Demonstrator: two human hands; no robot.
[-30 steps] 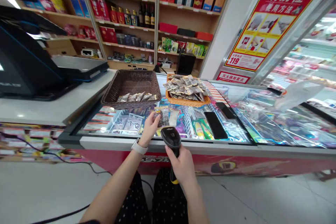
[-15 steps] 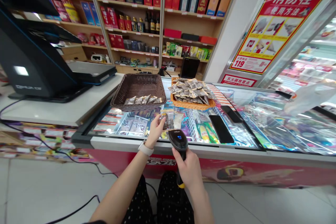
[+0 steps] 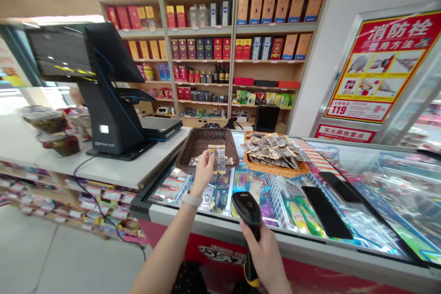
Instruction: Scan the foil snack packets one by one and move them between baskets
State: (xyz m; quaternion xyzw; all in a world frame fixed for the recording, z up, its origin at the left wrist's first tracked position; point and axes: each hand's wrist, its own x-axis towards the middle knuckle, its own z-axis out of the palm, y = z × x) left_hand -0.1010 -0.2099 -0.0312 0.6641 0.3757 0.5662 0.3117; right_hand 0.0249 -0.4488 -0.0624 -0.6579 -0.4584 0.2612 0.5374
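Between the fingers of my left hand (image 3: 204, 172) is a small clear snack packet (image 3: 217, 159), held upright over the near edge of the dark brown wicker basket (image 3: 206, 135). Other packets lie in that basket, partly hidden behind my hand. My right hand (image 3: 263, 248) is wrapped round the grip of a black barcode scanner (image 3: 247, 209) with a yellow base, its head above the front rim of the glass-topped freezer (image 3: 292, 234). An orange wicker basket (image 3: 255, 165), heaped with similar packets (image 3: 275, 149), stands to the right of the dark one.
Two black phones (image 3: 325, 211) lie on the freezer glass at right. A checkout terminal (image 3: 110, 115) and lidded jars (image 3: 55, 131) stand on the white counter (image 3: 138, 170) at left. Behind are shelves (image 3: 203, 62) of boxes and bottles. A black cable (image 3: 99, 209) hangs off the counter.
My left hand has carried the packet from near the scanner up and away to the dark basket's near edge. The scanner stays in my right hand. The view has tilted up and turned left.
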